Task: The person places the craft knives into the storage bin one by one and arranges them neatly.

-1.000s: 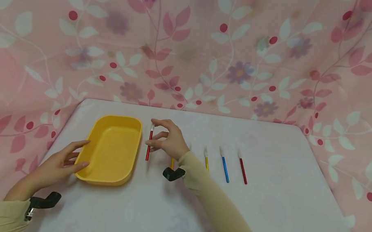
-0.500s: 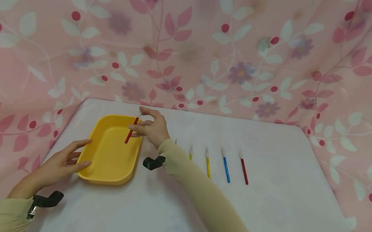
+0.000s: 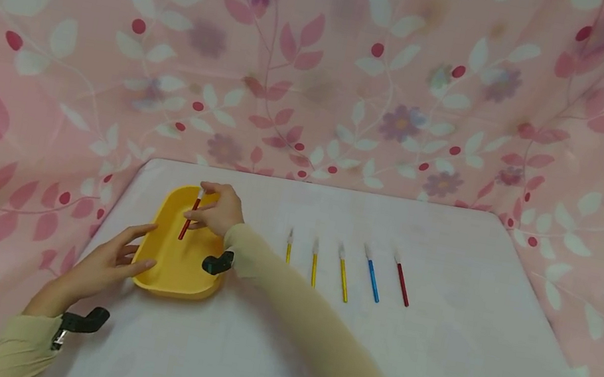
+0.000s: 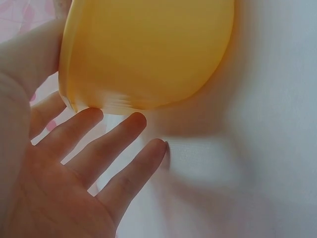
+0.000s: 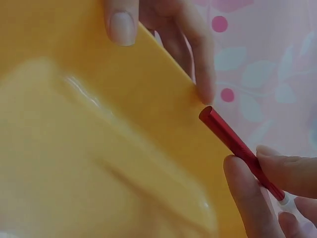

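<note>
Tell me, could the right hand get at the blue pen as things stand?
Probably not straight away: the right hand pinches a red pen at the yellow tray. Otherwise the way looks free, with nothing lying over the blue pen.

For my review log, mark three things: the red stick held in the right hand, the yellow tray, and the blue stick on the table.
Red stick (image 5: 237, 145): right wrist view, on its red barrel.
Yellow tray (image 3: 171, 270): head view, on its bare floor.
Blue stick (image 3: 373, 280): head view, on its blue barrel.
</note>
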{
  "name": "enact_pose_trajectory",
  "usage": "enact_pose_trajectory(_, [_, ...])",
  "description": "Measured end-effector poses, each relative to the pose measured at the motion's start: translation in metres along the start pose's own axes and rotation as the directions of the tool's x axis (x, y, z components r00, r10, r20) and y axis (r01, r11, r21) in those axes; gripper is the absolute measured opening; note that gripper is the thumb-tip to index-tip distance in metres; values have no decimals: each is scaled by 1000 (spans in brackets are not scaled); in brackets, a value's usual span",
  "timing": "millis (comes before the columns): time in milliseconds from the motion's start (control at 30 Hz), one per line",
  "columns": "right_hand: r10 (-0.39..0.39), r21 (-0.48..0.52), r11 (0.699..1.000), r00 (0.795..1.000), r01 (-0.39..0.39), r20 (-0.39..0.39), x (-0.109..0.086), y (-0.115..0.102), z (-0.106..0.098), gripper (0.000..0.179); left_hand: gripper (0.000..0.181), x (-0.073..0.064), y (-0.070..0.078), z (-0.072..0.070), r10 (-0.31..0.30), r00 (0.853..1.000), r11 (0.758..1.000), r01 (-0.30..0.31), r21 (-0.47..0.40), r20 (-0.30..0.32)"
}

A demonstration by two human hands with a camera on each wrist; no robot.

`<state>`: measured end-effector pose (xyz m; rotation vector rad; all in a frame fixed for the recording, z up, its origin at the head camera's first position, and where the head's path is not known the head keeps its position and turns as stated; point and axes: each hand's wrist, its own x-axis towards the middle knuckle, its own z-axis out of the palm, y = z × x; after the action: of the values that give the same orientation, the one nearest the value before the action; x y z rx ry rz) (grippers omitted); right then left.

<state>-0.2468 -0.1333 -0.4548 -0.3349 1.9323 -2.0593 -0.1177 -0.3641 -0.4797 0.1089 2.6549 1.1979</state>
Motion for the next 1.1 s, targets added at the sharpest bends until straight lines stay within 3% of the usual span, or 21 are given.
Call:
enact_pose_trajectory(300, [142,-83,985,987,-148,-79,7,10,25,69,88,0,-1,0,-4,1000,1000,4,-26,-1])
enact_pose_trajectory(633, [225,-158,959,970,-236,-87,21,24,39,68,87,0,-3,1,9,1000,999,-9,-49,0])
enact_pose_trajectory(867, [252,-161,950,962,-266,-100,27,31,44,68,85,0,-3,3,19,1000,999,-19,-41,-13])
enact_pose_trajectory(1000, [267,-223,933,958,-283,-100,32,36,44,73,85,-1,-3,2,13,1000,999,-13,-33,-19])
enact_pose_trajectory(1100, [250,-330,907,965,-263,-80,37,38,46,77,86,-2,-3,0,10,1000,999,-11,-30,-22])
